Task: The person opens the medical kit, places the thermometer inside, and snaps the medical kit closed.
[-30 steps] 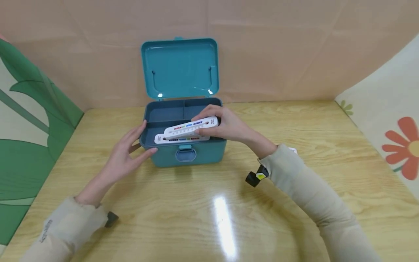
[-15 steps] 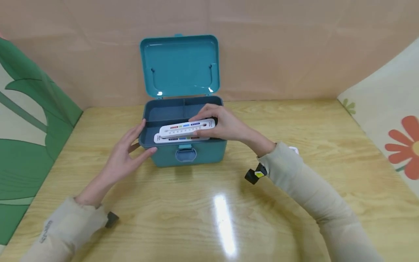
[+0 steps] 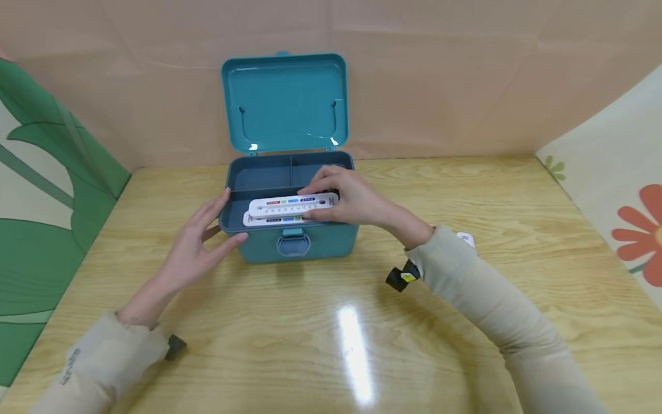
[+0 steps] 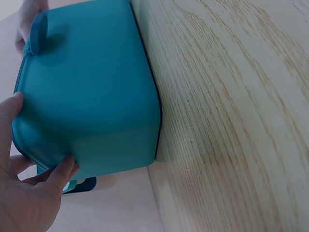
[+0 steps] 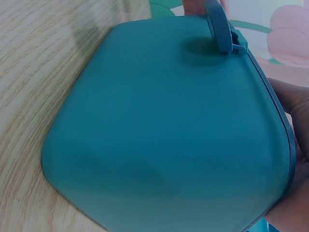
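Note:
A teal storage box (image 3: 326, 241) stands with its lid raised. In its front compartment, a white thermometer (image 3: 269, 221) with coloured marks lies along the front wall. My right hand (image 3: 359, 198) pinches a second white thermometer (image 3: 279, 206) by its right end, low in the compartment, just behind and partly over the first. My left hand (image 3: 193, 241) rests at the box's front left corner, fingers spread, thumb toward the front and fingers along the side. In the right wrist view, the box wall (image 5: 159, 121) hides the thermometers.
The teal lid (image 3: 287, 103) leans back near the pinkish backdrop (image 3: 439, 86). Two rear compartments are parted by a divider (image 3: 291, 171). A white piece (image 3: 466, 238) shows on the wooden table (image 3: 269, 345), partly hidden behind the right sleeve.
My right hand has lowered the second thermometer into the front compartment and slightly leftward, and its tilt has lessened. My left hand has stayed at the corner.

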`<state>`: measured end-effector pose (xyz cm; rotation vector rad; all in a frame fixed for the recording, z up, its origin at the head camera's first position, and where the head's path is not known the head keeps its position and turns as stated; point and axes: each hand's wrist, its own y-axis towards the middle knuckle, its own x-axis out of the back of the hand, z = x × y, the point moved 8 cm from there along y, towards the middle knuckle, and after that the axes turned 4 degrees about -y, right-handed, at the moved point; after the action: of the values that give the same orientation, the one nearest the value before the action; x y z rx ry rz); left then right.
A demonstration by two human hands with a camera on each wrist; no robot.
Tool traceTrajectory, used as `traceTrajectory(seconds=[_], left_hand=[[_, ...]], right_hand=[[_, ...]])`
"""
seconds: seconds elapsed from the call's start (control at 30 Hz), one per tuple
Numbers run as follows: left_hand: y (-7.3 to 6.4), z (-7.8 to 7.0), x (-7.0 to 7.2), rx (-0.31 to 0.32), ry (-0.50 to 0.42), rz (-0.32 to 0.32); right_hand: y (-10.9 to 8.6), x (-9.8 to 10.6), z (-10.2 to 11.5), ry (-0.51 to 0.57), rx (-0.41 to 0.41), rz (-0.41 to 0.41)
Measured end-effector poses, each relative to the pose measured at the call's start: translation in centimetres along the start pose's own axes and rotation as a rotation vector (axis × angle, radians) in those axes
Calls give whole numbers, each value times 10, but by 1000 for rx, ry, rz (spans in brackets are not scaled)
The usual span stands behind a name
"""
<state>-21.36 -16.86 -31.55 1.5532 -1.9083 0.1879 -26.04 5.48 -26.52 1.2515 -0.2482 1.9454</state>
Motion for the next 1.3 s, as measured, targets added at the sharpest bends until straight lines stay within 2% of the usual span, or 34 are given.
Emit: traceTrajectory(seconds=[0.3,0.57,0.9,1.3], left_hand=[[0,1,-2,2,-4,5],[2,3,-5,16,2,18],[3,5,-4,19,7,16],[3,8,-3,9,18,11]], right_hand=[[-1,0,1,-1,-9,3],[-6,6,-4,62,8,-59],[-12,14,-8,74,5,-89],[-24,22,-19,61,-83,-116]])
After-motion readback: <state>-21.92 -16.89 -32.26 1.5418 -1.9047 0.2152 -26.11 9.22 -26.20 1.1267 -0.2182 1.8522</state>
